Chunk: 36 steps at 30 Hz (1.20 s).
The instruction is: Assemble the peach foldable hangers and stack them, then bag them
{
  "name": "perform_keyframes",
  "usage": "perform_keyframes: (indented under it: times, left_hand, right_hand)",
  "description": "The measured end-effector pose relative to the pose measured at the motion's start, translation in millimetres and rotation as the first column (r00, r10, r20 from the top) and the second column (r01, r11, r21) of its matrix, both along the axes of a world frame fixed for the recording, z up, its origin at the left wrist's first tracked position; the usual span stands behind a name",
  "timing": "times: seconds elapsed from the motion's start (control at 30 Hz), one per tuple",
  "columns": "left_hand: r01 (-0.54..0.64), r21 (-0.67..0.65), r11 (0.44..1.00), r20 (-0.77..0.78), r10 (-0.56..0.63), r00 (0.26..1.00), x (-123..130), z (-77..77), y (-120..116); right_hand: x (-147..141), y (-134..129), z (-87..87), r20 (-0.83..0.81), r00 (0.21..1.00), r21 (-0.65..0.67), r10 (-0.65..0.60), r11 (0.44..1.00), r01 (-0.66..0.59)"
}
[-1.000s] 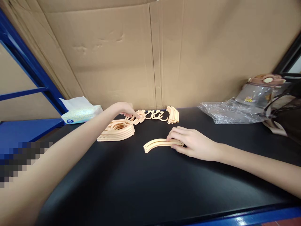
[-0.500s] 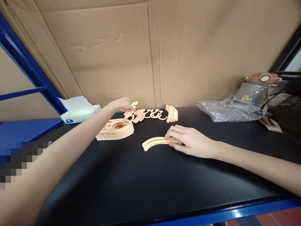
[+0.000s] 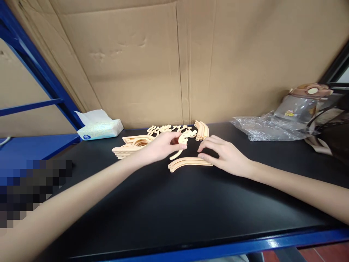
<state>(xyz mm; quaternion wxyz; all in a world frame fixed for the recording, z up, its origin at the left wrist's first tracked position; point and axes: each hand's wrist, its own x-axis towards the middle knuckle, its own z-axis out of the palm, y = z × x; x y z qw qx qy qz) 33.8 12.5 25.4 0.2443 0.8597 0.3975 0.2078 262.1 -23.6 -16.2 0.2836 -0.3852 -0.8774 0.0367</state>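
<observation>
My left hand [image 3: 163, 146] pinches a small cream plastic hanger piece [image 3: 183, 139], with a wavy top and a curved tail pointing down toward me. Just below it lies a pair of curved hanger arms [image 3: 188, 162], side by side on the black table. My right hand [image 3: 222, 154] hovers at the right end of that pair, thumb and fingers apart with nothing between them. Whether its thumb touches the arms I cannot tell. A stack of cream hanger parts [image 3: 128, 149] sits beyond my left forearm, partly covered by it.
Several hook-shaped pieces [image 3: 166, 128] lie along the cardboard wall [image 3: 122, 65], with a bundle of curved arms [image 3: 201, 130] at their right. A tissue pack [image 3: 100, 129] is at the back left. Crumpled clear plastic [image 3: 256, 129], a bottle [image 3: 296, 107] and a dark bag [image 3: 331, 127] occupy the right.
My left hand has come from the back row toward the middle, bringing the hanger piece. My right hand has let go of the paired arms and lifted slightly, its fingers opening.
</observation>
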Motion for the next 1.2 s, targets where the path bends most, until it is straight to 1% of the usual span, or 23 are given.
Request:
perform_keyframes:
  times: [0.1, 0.17, 0.23, 0.3, 0.43, 0.5, 0.57, 0.67, 0.77, 0.83, 0.9, 1.03, 1.13, 1.2]
  left_hand:
    - [0.026, -0.034, 0.999, 0.167, -0.020, 0.986, -6, -20.5, -4]
    - [0.031, -0.074, 0.997, 0.240, -0.012, 0.971, -7, -29.1, -5]
    - [0.028, -0.104, 0.994, 0.265, 0.000, 0.964, -6, -34.9, -6]
    - [0.034, -0.110, 0.993, 0.293, -0.001, 0.956, -3, -39.0, -6]
    - [0.057, -0.110, 0.992, 0.371, -0.012, 0.929, 3, -43.7, -8]
    - [0.048, -0.113, 0.992, 0.361, -0.004, 0.933, 3, -44.6, -8]
    - [0.032, -0.110, 0.993, 0.340, 0.007, 0.940, 2, -44.8, -8]
    - [0.020, -0.102, 0.995, 0.330, 0.015, 0.944, 1, -44.9, -8]
    - [0.020, -0.086, 0.996, 0.310, 0.007, 0.951, 1, -45.4, -7]
    - [0.031, -0.052, 0.998, 0.290, -0.015, 0.957, 2, -45.9, -5]
    - [0.029, 0.009, 1.000, 0.254, -0.031, 0.967, 2, -46.6, -4]
    - [-0.053, 0.143, 0.988, 0.123, 0.035, 0.992, 0, -48.0, 0]
    - [-0.081, 0.176, 0.981, 0.098, 0.064, 0.993, -1, -49.2, 2]
    - [-0.087, 0.190, 0.978, 0.089, 0.071, 0.993, -1, -49.6, 3]
  right_hand:
    - [2, 5, -2.3, -0.128, 0.990, -0.007, -0.066, 0.998, 0.066]
    - [2, 8, -5.0, -0.183, 0.981, -0.034, -0.068, 0.997, 0.063]
    - [1, 9, -7.5, -0.203, 0.978, -0.054, -0.045, 0.998, 0.035]
    - [0, 9, -9.0, -0.190, 0.982, -0.059, -0.013, 0.998, 0.001]
    - [-1, 10, -9.4, -0.150, 0.986, -0.034, 0.066, 0.997, -0.072]
    - [-2, 12, -9.2, -0.167, 0.983, -0.032, 0.080, 0.996, -0.087]
    - [-3, 14, -9.2, -0.228, 0.972, -0.056, 0.052, 0.996, -0.067]
    - [-4, 16, -9.2, -0.345, 0.939, -0.135, -0.013, 0.990, -0.036]
    - [-4, 19, -9.4, -0.393, 0.918, -0.198, -0.046, 0.980, -0.036]
    - [-2, 21, -10.0, -0.400, 0.914, -0.220, -0.066, 0.975, -0.026]
    - [0, 24, -11.5, -0.408, 0.909, -0.234, -0.084, 0.972, -0.016]
    - [6, 33, -16.1, -0.381, 0.916, -0.293, -0.125, 0.956, 0.008]
    - [8, 37, -18.5, -0.317, 0.935, -0.350, -0.159, 0.936, 0.041]
    - [8, 37, -18.8, -0.295, 0.942, -0.349, -0.160, 0.936, 0.049]
